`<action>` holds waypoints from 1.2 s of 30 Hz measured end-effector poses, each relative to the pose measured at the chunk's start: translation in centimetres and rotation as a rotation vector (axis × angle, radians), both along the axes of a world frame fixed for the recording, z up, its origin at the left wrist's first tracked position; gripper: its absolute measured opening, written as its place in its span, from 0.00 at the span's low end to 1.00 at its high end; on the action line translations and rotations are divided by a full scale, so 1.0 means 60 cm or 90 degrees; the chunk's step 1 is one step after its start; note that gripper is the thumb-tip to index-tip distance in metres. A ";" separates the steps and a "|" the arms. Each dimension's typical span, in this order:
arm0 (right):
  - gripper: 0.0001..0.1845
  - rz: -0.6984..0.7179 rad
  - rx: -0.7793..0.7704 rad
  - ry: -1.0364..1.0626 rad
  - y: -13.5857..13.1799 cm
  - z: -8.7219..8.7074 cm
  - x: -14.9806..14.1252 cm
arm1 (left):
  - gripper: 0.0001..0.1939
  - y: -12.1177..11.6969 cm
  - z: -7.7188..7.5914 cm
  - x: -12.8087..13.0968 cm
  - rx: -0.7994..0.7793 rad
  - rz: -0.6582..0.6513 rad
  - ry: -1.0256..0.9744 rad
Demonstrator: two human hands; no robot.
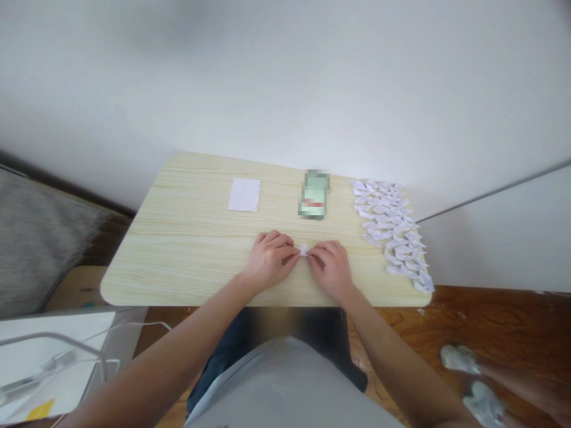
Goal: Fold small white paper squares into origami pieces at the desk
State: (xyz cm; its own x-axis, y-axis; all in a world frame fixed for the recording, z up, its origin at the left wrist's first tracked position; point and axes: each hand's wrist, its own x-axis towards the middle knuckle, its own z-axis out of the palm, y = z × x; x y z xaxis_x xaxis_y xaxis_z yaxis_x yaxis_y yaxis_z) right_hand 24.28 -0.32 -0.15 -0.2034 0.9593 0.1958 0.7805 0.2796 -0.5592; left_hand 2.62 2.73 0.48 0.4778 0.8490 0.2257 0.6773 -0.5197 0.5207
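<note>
A small folded white paper piece (pixel 304 249) lies pinched between both hands near the front middle of the light wooden table (pixel 187 238). My left hand (pixel 271 259) grips its left side with the fingertips. My right hand (pixel 331 267) grips its right side. Both hands rest on the tabletop. A small stack of white paper sheets (pixel 244 194) lies farther back, left of centre. Several folded white paper pieces (pixel 395 232) lie in rows along the right edge of the table.
A green blurred rectangular object (pixel 314 194) lies at the back middle. A white wall stands behind the table. Another person's feet in grey socks (pixel 473 380) are on the wooden floor at lower right. A white rack (pixel 49 362) sits at lower left.
</note>
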 end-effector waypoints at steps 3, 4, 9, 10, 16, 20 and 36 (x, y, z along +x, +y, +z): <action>0.08 -0.015 -0.019 0.015 0.010 0.001 0.004 | 0.11 0.004 0.000 0.003 -0.011 0.028 -0.004; 0.07 -0.017 -0.027 0.013 0.013 0.003 0.005 | 0.10 0.005 0.000 0.005 -0.017 0.040 -0.004; 0.08 0.001 -0.054 -0.066 0.031 0.017 0.004 | 0.05 0.010 0.002 0.010 -0.039 0.081 -0.003; 0.08 0.006 -0.056 -0.083 0.034 0.020 0.003 | 0.04 0.011 0.002 0.010 -0.039 0.085 -0.004; 0.08 0.038 -0.073 -0.107 0.045 0.034 0.001 | 0.03 0.010 0.000 0.008 -0.038 0.089 -0.014; 0.07 0.028 -0.083 -0.083 0.046 0.033 -0.001 | 0.04 0.011 -0.003 0.008 -0.043 0.098 -0.018; 0.11 -0.010 -0.225 -0.160 0.079 0.055 -0.016 | 0.04 0.003 0.003 0.032 -0.072 0.224 0.012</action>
State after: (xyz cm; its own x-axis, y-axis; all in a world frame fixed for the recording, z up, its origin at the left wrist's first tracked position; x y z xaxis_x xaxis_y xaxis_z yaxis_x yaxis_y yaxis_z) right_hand 23.35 4.45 3.16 -0.1880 0.9619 -0.1985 0.9072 0.0926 -0.4104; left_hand 4.56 2.94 0.68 0.1548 0.9813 0.1145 0.8144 -0.1923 0.5476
